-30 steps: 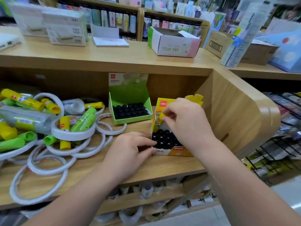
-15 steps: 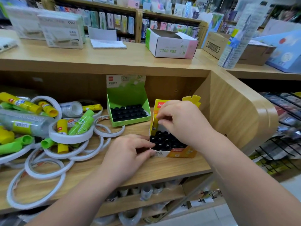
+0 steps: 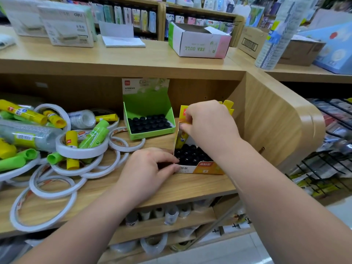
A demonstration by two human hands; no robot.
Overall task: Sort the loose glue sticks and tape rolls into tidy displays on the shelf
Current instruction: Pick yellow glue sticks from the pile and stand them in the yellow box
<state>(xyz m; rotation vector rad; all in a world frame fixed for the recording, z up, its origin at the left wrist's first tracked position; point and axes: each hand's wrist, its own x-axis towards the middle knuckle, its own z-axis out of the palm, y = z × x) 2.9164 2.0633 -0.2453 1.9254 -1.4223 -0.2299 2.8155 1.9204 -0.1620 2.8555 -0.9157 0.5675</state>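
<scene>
Slotting one stick into a display: the right hand (image 3: pixel 209 128) pinches a yellow plastic glue stick (image 3: pixel 181 140) by its upper end, thumb and fingers curled round it. The stick stands nearly upright, its lower end inside the back left corner of the yellow-and-orange cardboard display box (image 3: pixel 205 168).

Left hand (image 3: pixel 144 172): fingers curled on the box's front left corner, gripping it.

Box contents: rows of black caps, apparently near full.

Location: right end of the pale wooden shelf (image 3: pixel 190 189), just beside a green cardboard display box (image 3: pixel 148 105), likewise filled with black-capped sticks.

Outstanding stock, left end of the shelf: loose yellow glue sticks (image 3: pixel 24 113), green glue sticks (image 3: pixel 95 134) and white tape rolls (image 3: pixel 82 151) in one mixed heap.

Step judged: seating a yellow stick, with the sorting well short of done.

Next move calls for a straight downward push until the cap sits level with its neighbours, with the box held firm against sliding.
</scene>
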